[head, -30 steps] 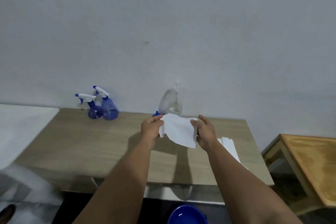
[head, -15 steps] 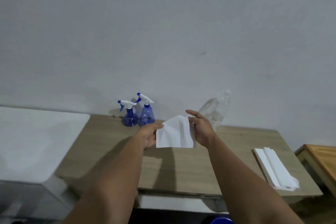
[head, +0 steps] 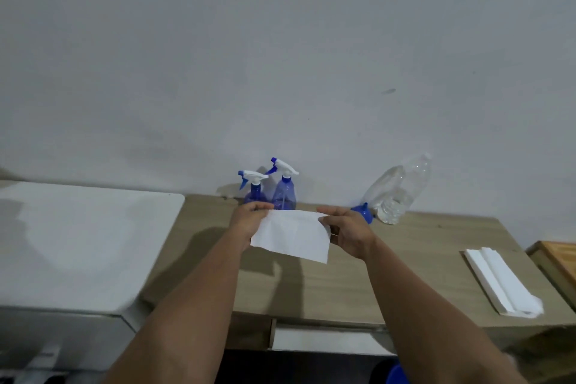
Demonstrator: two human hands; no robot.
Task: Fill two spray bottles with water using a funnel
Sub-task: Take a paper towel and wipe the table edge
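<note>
Two blue spray bottles, one shorter and one taller, stand side by side against the wall at the back of the wooden table, both with white trigger heads on. A blue funnel sits right of them, partly behind my right hand. A clear plastic bottle stands next to the funnel. My left hand and my right hand pinch the top corners of a white paper tissue, stretched above the table just in front of the spray bottles.
A stack of folded white tissues lies at the table's right end. A white-topped surface adjoins the table on the left. A second wooden table's corner is at far right. Something blue and round sits below the table's front edge.
The view has swung left, so the spray bottles now sit near centre. Both hands have spread the tissue wider and carried it toward the spray bottles.
</note>
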